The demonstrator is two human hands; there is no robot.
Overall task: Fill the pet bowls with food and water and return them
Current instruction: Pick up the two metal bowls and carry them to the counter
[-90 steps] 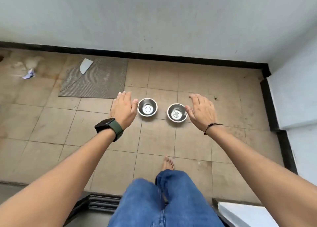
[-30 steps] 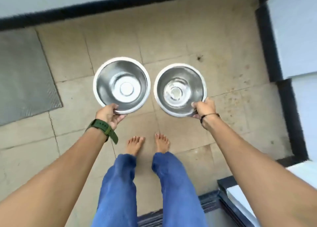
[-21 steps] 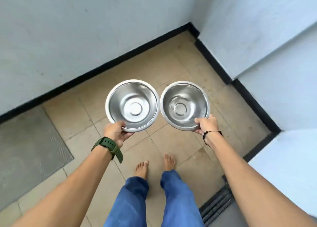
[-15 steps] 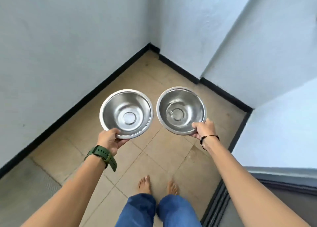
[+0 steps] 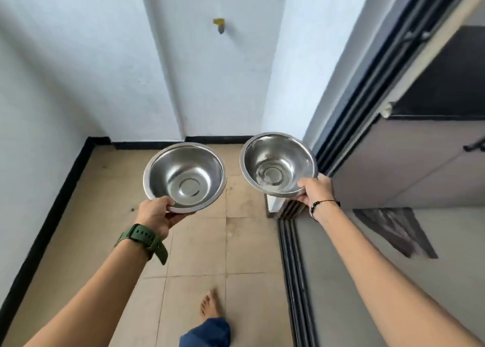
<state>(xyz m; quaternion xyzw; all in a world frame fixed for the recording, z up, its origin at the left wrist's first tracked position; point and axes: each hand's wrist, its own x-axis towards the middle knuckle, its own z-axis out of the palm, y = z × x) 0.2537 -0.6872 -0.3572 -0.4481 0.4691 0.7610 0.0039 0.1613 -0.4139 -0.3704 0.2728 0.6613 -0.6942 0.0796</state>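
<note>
Bowls both empty: left bowl (image 5: 185, 176) pinched by its near rim in my left grip (image 5: 156, 213), right bowl (image 5: 278, 163) likewise in my right grip (image 5: 315, 190). Rim-only holds could let either tip at the door track (image 5: 294, 255).

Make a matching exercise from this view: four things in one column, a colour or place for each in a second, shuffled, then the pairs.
Things:
1. left bowl
2. right bowl
3. watch strap
4. skirting

Matches:
A. black, along the foot of the wall
B. green, on the left wrist
C. held at its near rim by the right hand
D. held at its near rim by the left hand

Pairs: 1-D, 2-C, 3-B, 4-A
</note>
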